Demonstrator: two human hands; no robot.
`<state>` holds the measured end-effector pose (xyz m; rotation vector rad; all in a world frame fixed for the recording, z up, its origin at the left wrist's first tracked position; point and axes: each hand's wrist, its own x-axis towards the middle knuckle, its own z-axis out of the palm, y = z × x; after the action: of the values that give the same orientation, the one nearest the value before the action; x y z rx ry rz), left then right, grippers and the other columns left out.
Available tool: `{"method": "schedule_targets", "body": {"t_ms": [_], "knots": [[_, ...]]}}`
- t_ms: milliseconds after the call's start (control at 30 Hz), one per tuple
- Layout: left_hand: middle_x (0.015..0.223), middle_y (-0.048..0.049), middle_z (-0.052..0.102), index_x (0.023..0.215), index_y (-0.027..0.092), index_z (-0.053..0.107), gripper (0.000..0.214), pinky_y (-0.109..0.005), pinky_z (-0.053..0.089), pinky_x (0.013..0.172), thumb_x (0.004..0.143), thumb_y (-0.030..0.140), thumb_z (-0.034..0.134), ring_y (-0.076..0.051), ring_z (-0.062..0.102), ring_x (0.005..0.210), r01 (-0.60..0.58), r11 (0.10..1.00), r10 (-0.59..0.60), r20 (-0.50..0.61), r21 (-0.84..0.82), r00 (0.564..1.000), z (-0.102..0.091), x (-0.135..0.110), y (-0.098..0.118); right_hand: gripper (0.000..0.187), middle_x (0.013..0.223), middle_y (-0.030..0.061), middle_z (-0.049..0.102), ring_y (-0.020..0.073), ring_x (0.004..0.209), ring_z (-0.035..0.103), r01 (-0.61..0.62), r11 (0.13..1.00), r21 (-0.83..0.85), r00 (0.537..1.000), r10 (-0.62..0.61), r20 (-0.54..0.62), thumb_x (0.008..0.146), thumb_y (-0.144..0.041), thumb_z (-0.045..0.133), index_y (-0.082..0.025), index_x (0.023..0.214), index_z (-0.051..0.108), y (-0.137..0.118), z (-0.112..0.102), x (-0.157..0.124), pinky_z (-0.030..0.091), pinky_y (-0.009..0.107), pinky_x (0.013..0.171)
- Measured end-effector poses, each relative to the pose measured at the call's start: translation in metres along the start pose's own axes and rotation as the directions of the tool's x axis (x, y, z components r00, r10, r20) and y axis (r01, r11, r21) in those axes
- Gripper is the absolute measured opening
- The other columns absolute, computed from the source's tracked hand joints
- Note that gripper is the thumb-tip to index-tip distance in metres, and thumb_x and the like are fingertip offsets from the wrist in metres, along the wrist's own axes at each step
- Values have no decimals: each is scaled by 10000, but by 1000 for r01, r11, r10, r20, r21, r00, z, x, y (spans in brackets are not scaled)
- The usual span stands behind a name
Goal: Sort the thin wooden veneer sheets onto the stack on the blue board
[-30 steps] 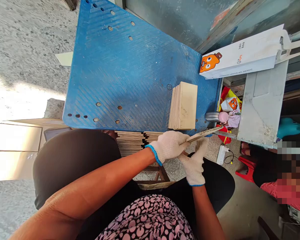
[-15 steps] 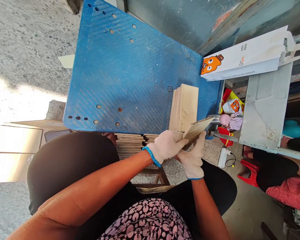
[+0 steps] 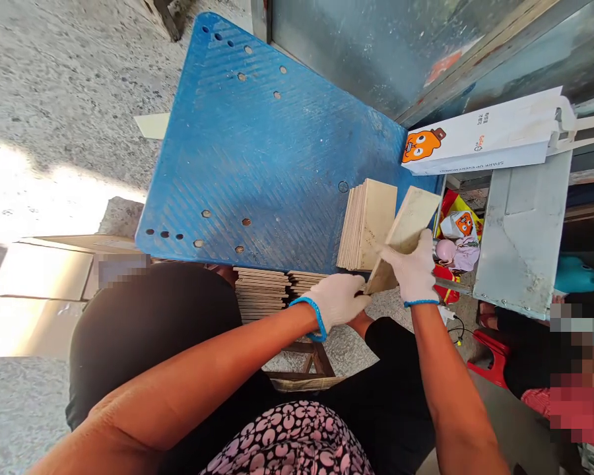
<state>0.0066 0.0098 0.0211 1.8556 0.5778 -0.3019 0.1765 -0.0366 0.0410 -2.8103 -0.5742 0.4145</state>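
My right hand point(image 3: 414, 271), in a white knit glove, grips a beige tile point(image 3: 410, 226) and holds it tilted up just right of a stack of beige tiles point(image 3: 367, 224) lying on the blue board point(image 3: 267, 158). My left hand point(image 3: 337, 301), gloved too, is curled at the tile's lower corner, below the board's near edge. Whether it still grips the tile I cannot make out. More tiles point(image 3: 264, 290) are piled under the board, in front of my knees.
A white carton with an orange cartoon face point(image 3: 480, 138) lies on a grey metal stand point(image 3: 522, 224) at the right. Bags and a pink item point(image 3: 453, 237) sit below it. Another person point(image 3: 564, 369) sits at the lower right. Cardboard point(image 3: 39, 290) lies left.
My right hand has lifted the tile from flat in front of me up and forward beside the stack on the blue board. My left hand has dropped back slightly.
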Motion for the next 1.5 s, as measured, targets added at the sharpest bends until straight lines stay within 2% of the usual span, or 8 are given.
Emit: {"method": "schedule_targets", "body": {"t_ms": [233,633,1000,1100,1200,1300,1367,1500], "knots": [[1098,-172,715,1131,143,677,365,-514,568,802,882,369,533,-400,686,1042,12,972,-65,222,234,973,11,-11,4,1299,1389,240,506,413,1262,517,25,992,-127,997,-16,75,452,-549,882,-107,1522,292,-28,34,54,420,541,1060],[1072,-210,713,1144,79,673,362,-491,562,839,896,318,559,-398,680,1057,57,965,-108,186,258,977,7,-14,4,1158,1320,229,551,381,1195,569,-11,975,-221,989,43,140,510,-520,867,-115,1459,340,-33,53,70,477,497,990],[1049,-218,711,1133,76,681,331,-486,559,819,897,280,572,-385,690,1023,53,959,-110,192,278,975,12,-11,0,1241,1357,251,532,401,1231,548,28,980,-196,985,6,172,503,-567,876,-99,1510,321,-24,63,75,447,524,1034],[1063,-226,708,1122,65,681,310,-486,565,812,899,242,560,-386,690,1030,47,954,-113,209,297,971,13,-11,0,1194,1430,223,498,397,1296,499,42,992,-117,987,-23,158,545,-595,843,-131,1523,338,-16,60,73,395,534,1091],[1089,-247,703,1144,45,673,331,-491,566,818,896,234,562,-395,686,1041,37,949,-119,248,313,962,13,-11,0,1070,1496,172,458,343,1360,457,9,997,72,999,-12,34,670,-606,744,-157,1542,317,2,55,63,357,500,1136],[1106,-259,701,1142,42,678,339,-493,564,833,877,232,586,-398,681,1057,30,942,-132,287,334,949,13,-9,-2,1062,1548,162,397,265,1374,460,46,935,351,995,-13,-94,722,-563,675,-122,1572,218,33,54,41,379,394,1133],[1121,-254,703,1136,53,686,327,-486,563,845,873,223,592,-394,677,1074,23,938,-136,307,346,942,15,-8,-3,1125,1564,185,365,259,1373,464,6,895,445,994,42,-97,694,-558,683,-70,1575,182,59,56,19,388,362,1125],[1144,-250,702,1163,75,684,338,-497,559,873,872,219,592,-390,668,1103,31,932,-151,308,362,939,19,-8,-4,1215,1589,198,324,312,1418,404,-229,930,286,973,227,43,633,-575,747,-77,1587,181,107,69,-29,336,403,1163]]}}
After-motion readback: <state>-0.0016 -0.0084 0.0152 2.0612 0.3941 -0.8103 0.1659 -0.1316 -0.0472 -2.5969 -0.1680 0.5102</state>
